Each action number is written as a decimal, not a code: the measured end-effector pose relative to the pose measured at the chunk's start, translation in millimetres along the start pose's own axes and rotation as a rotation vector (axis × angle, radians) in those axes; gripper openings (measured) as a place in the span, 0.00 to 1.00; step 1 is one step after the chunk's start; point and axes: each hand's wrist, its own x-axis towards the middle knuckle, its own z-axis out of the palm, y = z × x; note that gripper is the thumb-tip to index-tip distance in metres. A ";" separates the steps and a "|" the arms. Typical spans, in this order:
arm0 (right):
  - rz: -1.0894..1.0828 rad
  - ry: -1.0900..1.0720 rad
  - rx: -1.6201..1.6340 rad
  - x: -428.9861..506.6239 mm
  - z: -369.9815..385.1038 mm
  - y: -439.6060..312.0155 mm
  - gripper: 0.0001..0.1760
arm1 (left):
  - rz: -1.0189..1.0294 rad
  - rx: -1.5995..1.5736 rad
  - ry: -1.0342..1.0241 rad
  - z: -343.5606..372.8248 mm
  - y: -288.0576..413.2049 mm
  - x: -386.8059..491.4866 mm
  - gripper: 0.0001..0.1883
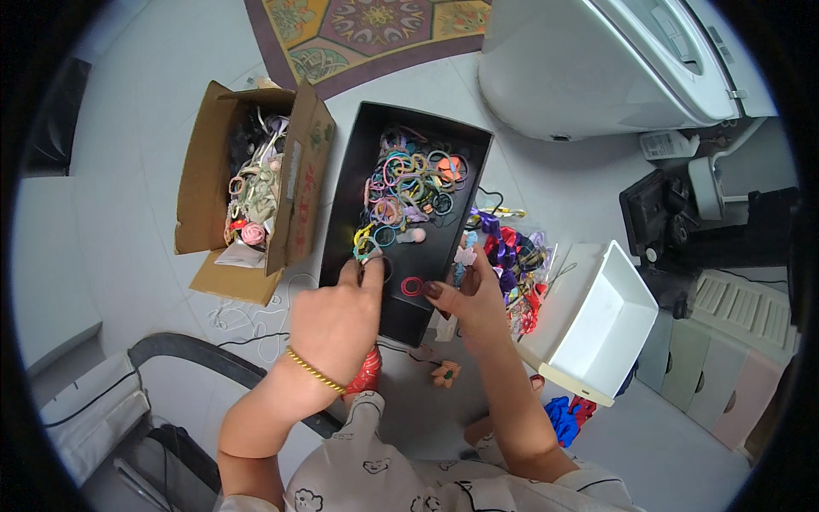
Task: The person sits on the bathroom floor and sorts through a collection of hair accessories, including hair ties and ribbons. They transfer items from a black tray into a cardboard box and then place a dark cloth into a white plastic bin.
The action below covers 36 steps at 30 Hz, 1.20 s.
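Observation:
My left hand [336, 313], with a gold bangle at the wrist, reaches over the near-left wall of a black box [422, 249]. Its fingertips touch teal and yellow hair ties [366, 244]; whether they pinch one is hidden. A dark thin ring lies beside those fingers. My right hand [477, 297] is at the box's right wall, curled on a pastel hair accessory [465, 256] with a pink star and light-blue parts. Its thumb tip is beside red hair ties [411, 286] on the box floor. A pile of coloured hair ties [409, 179] fills the far end.
A cardboard box [309, 173] of hair accessories stands left. Ribbons and bows [512, 256] lie right of the black box, near a white drawer [601, 320]. White cords [256, 320] cross the floor. An orange bow [446, 373] lies near my feet. A white appliance [576, 77] stands far right.

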 end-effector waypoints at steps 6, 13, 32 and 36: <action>-0.050 -0.039 0.150 -8.2 8.4 2.7 0.43 | 0.100 -0.121 0.146 9.3 23.0 -8.2 0.25; 0.057 -0.010 0.264 -3.3 -2.3 11.7 0.42 | 0.077 -0.219 0.115 -18.8 36.6 -45.3 0.23; 0.007 -0.008 0.219 0.5 1.0 -4.6 0.47 | -0.010 -0.543 0.172 -34.8 6.5 -60.0 0.19; -0.067 -0.054 0.240 2.8 13.2 -21.3 0.44 | -0.225 -0.564 0.479 -38.4 -40.5 -57.8 0.17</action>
